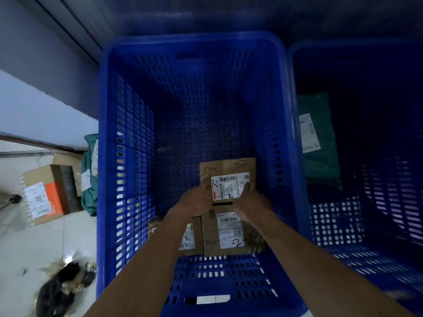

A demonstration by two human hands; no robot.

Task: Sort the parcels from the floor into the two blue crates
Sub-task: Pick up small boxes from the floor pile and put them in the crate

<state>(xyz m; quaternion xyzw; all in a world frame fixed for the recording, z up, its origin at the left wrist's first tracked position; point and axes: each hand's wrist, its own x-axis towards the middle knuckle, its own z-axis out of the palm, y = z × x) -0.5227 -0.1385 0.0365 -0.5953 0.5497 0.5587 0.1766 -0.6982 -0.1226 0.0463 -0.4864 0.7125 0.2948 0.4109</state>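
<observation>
A left hand (197,200) & right hand (251,203) gripped a flat brown cardboard parcel (229,170) w/ white label, low inside the big blue perforated plastic crate (128,156); it looked best laid flat behind the labelled brown box (225,235) there, not dropped

— Where are we, then?
— Courier sorting room, I'd say: a blue crate (128,138) beside a second crate (338,223), a barcode-labelled cardboard parcel (226,168) inside, green mailer bags (89,179) and a labelled box (43,195) on pale floor tiles (34,243).
</observation>
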